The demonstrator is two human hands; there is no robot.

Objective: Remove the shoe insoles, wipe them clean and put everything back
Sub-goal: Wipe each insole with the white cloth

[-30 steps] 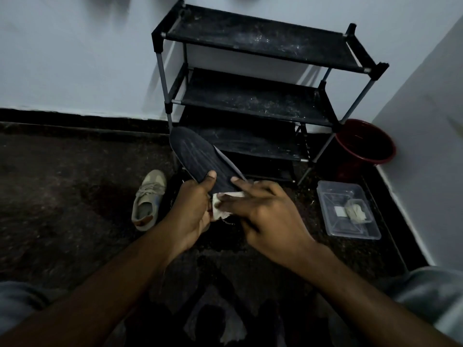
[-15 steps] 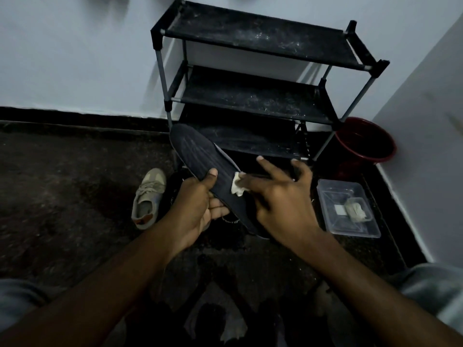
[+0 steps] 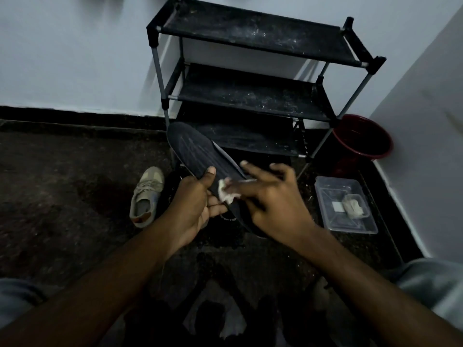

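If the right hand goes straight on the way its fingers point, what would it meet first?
Probably more of the insole: the right hand presses the white wipe on it, fingers aimed up-left toward its toe end. The thumb of the left hand lies beside that line; depth is unclear.

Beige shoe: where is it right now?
Head view: the beige shoe lies on the dark floor, left of centre, just left of the left hand holding the insole.

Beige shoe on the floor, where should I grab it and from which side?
Probably the heel collar of the beige shoe, from above on your near side: it lies upright, opening up, heel toward you, left of the left hand holding the insole.
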